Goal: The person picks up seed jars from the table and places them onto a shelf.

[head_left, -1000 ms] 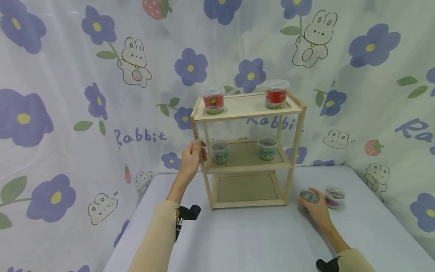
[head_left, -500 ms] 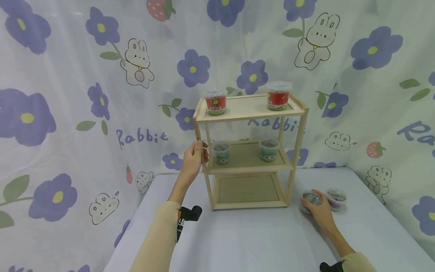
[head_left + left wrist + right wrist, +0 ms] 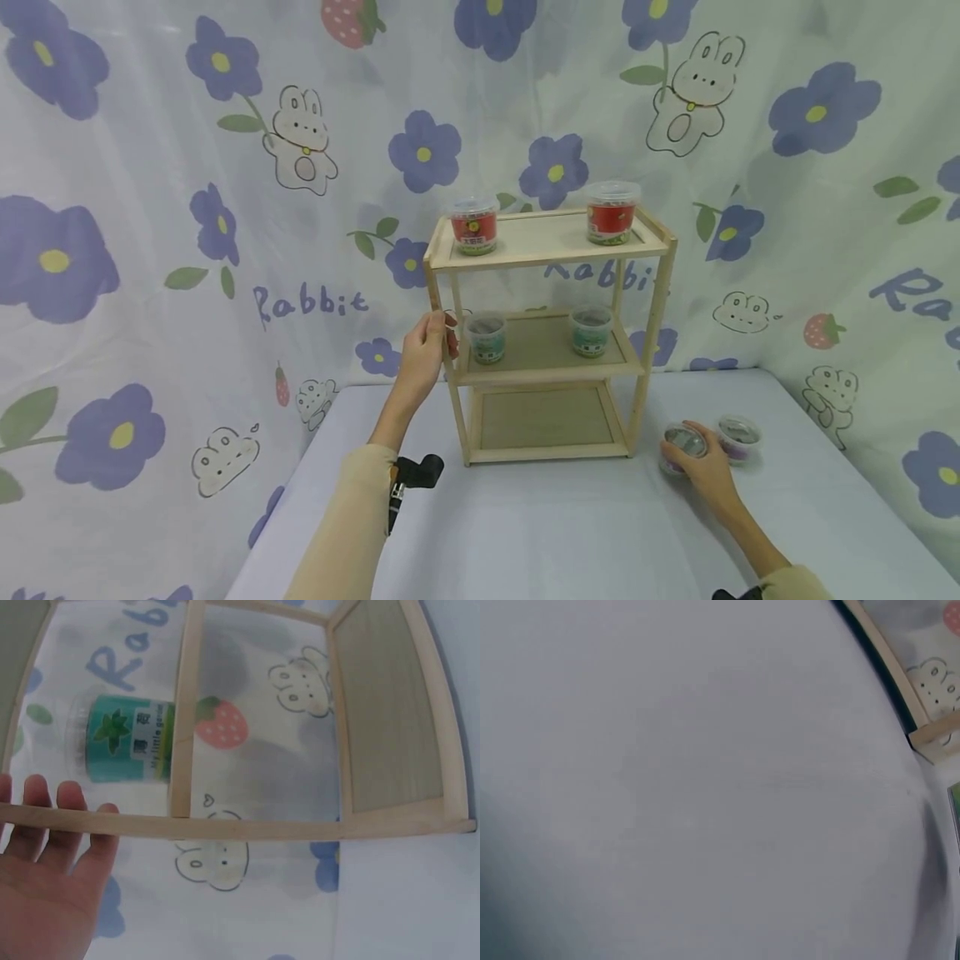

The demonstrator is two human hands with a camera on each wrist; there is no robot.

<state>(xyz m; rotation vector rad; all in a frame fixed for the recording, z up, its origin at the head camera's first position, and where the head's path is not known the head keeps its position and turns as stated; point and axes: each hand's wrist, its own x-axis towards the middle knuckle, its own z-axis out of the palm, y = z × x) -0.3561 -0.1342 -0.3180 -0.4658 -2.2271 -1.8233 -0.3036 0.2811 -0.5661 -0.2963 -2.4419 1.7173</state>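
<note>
My left hand [image 3: 422, 354] holds the front left post of a wooden three-tier shelf [image 3: 547, 417]; in the left wrist view its fingers [image 3: 73, 796] hook round the wooden post [image 3: 277, 829]. On the table to the right, my right hand [image 3: 710, 473] grips a clear lidded plastic tub [image 3: 686, 440], its fingers round the side. Just behind it stands a similar tub with a purple label [image 3: 738, 439]. In the right wrist view neither the right hand nor its tub can be made out.
Two red-labelled tubs, left [image 3: 475, 229] and right [image 3: 611, 218], stand on the top tier. Two green-labelled tubs, left [image 3: 487, 340] and right [image 3: 591, 333], stand on the middle tier. A white cloth [image 3: 555, 533] covers the table; a patterned curtain [image 3: 480, 92] hangs behind.
The head view shifts slightly. Both hands keep their holds, and the shelf and tubs stay in nearly the same places.
</note>
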